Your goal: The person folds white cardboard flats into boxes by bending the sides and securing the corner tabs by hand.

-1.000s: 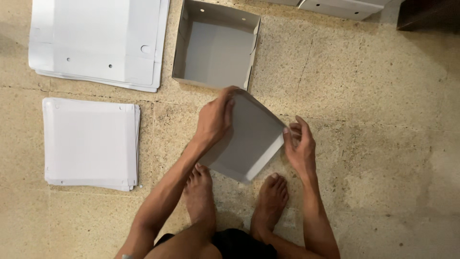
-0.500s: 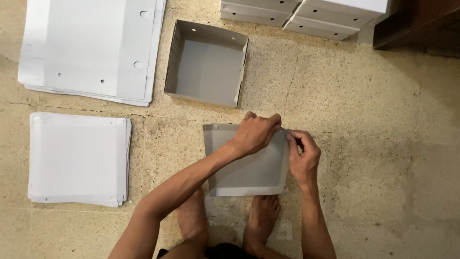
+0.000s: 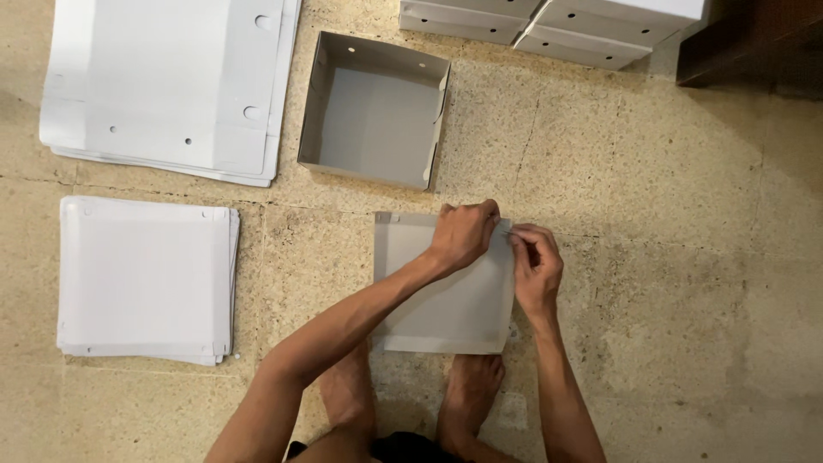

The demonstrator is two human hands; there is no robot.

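1. The grey cardboard piece (image 3: 446, 296) lies flat on the floor beneath both your hands.
2. Your left hand (image 3: 464, 233) reaches across, fingers curled, pinching its far right corner.
3. Your right hand (image 3: 536, 267), just beside, pinches that same corner.

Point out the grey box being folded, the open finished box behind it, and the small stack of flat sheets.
grey box (image 3: 446, 309), head view, bare floor panel.
open finished box (image 3: 373, 116), head view, inside floor.
small stack of flat sheets (image 3: 146, 274), head view, top sheet's middle.
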